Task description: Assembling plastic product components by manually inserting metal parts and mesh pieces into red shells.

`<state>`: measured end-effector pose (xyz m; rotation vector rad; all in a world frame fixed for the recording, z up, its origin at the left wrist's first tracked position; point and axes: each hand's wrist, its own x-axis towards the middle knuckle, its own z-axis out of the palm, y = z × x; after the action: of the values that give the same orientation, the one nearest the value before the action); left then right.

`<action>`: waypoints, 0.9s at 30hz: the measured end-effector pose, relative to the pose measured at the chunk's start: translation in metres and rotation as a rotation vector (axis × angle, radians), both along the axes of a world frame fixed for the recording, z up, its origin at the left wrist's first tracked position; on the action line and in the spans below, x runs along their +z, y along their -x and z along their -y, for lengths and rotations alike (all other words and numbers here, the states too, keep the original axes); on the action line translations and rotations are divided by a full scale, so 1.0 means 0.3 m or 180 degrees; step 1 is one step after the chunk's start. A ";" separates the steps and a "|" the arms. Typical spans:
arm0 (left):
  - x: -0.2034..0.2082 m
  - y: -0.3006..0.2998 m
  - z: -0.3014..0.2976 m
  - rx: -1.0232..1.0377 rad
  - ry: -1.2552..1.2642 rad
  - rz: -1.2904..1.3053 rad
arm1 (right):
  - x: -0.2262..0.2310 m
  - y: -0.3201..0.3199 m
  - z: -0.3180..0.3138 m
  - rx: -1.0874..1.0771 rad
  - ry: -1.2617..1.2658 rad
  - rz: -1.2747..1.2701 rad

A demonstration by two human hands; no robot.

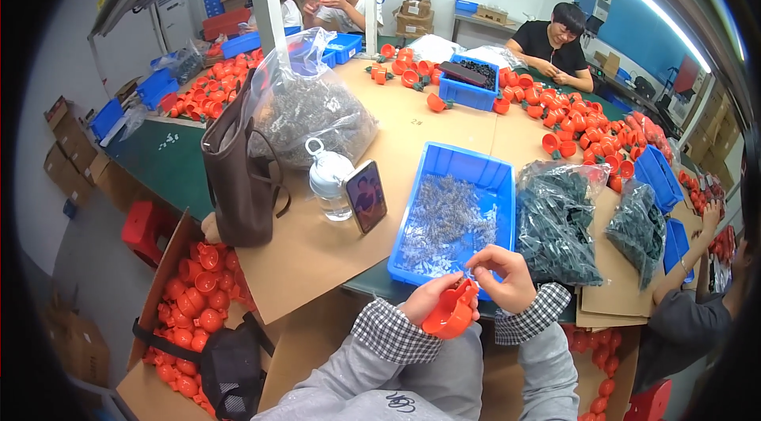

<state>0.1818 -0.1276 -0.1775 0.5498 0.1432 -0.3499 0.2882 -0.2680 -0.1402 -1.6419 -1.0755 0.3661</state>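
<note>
Orange cup: at the near edge of the bench, directly in front of the wearer, tilted and supported in the left hand. The left fingers are wrapped around it and grasping. The right hand meets it at about one o'clock, thumb and forefinger pinched on a small piece too tiny to identify.

Blue tray: just beyond the hands at twelve o'clock, holding a heap of fine metallic and pale parts. Bag of dark green pieces: between one and two o'clock of the cup. Clear bottle: between ten and eleven.

Judgement: the step in hand appears to be fitting a small part to the cup's upper end. The next move calls for a steady left hold, exact alignment and light fingertip pressure; seating of the piece cannot be confirmed.
</note>
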 end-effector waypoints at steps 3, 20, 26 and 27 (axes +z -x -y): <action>-0.006 0.005 -0.004 -0.0072 0.0122 -0.0026 | -0.009 0.004 -0.006 0.0316 -0.0306 -0.0569; -0.045 0.002 -0.023 -0.0293 0.1141 -0.0004 | 0.011 0.020 -0.008 0.0459 -0.0597 -0.1531; -0.040 -0.004 -0.019 0.0285 0.0211 -0.0234 | -0.062 -0.046 -0.042 -0.0313 0.0067 -0.0195; -0.042 -0.004 -0.017 0.0362 0.0163 -0.0225 | -0.071 -0.049 -0.039 -0.0125 -0.0059 -0.0528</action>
<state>0.1828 -0.1224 -0.1900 0.4769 0.2320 -0.2617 0.3029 -0.2562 -0.1615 -1.5845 -0.9186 0.4570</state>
